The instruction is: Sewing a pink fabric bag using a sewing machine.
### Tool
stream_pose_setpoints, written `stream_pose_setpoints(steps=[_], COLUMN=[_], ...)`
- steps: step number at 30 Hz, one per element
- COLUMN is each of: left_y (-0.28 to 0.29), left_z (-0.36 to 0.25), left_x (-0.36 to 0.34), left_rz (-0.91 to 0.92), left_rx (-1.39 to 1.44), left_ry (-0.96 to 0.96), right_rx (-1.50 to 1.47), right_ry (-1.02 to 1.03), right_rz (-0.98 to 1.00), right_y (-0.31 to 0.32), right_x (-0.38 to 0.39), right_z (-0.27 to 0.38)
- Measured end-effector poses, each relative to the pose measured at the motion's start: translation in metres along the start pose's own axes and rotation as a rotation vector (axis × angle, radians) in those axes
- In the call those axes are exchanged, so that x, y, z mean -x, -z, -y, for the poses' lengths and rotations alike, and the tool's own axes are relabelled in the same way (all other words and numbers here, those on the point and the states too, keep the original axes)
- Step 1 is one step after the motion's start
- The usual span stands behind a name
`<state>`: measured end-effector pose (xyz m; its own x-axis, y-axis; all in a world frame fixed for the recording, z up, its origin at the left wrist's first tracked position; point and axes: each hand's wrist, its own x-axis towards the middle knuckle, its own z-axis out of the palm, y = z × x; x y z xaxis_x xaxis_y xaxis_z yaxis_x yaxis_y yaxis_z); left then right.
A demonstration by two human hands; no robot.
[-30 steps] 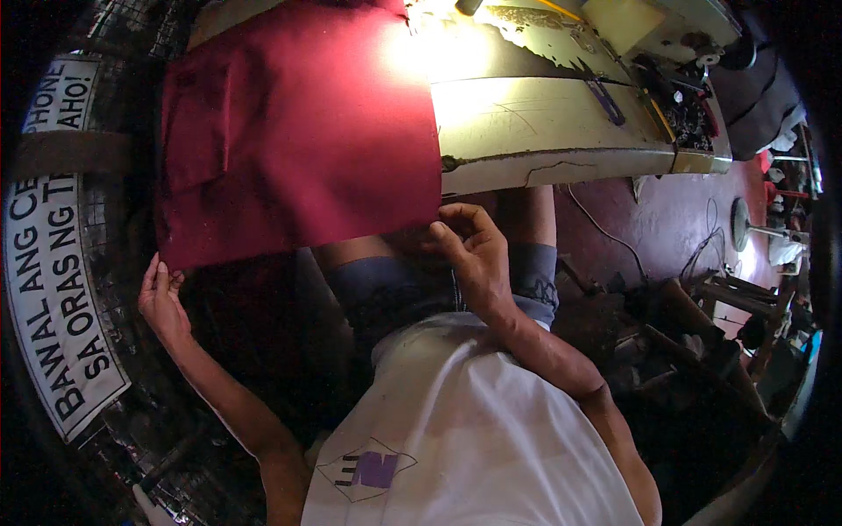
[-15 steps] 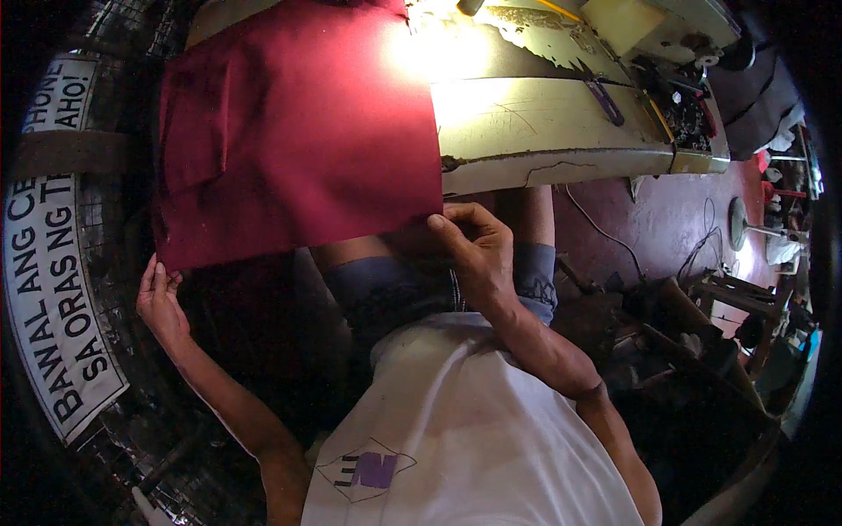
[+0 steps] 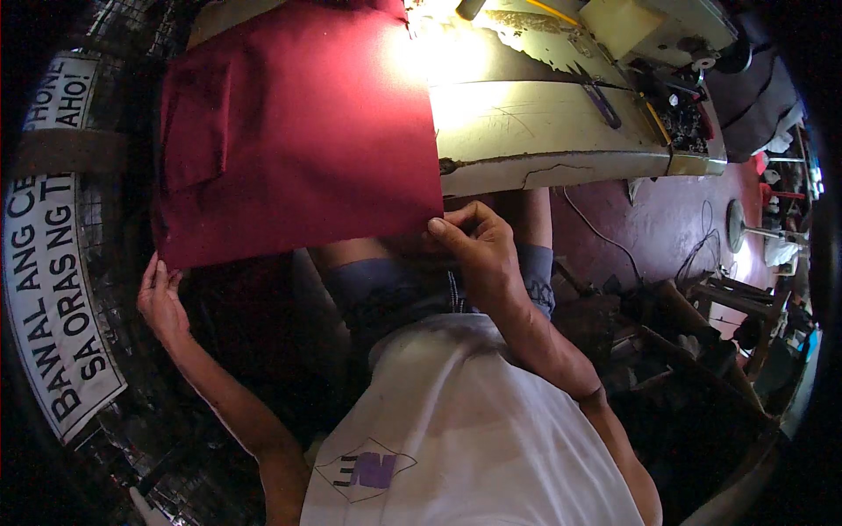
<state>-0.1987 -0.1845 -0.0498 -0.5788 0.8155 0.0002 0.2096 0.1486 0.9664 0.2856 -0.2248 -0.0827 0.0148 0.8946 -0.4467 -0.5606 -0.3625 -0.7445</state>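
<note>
Slightly shifted right hand, plus left hand, in narrow pinches on maroon cloth

Wears a white shirt, creased, marked at left chest with a thin dark diamond outline enclosing a black and purple print. Also wears grey-blue shorts with dark patterning and pale lines at centre front. Leaves both forearms bare.
</note>
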Motion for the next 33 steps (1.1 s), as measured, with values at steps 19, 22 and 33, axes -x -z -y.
stream_pose_setpoints(steps=[19,22,33], left_y=[-0.259,-0.258,-0.260], left_z=[-0.071,-0.072,-0.089], left_x=[0.169,0.170,0.165], left_rz=[0.629,0.668,0.731], left_rx=[-0.622,-0.629,-0.651], left_ry=[-1.448,-1.406,-1.417], right_rx=[0.054,0.521,1.478], right_ry=[-0.032,0.349,1.441], right_rz=[0.061,0.032,0.380], right_y=[0.010,0.020,0.020], right_x=[0.010,0.015,-0.016], right_z=[0.016,0.011,0.058])
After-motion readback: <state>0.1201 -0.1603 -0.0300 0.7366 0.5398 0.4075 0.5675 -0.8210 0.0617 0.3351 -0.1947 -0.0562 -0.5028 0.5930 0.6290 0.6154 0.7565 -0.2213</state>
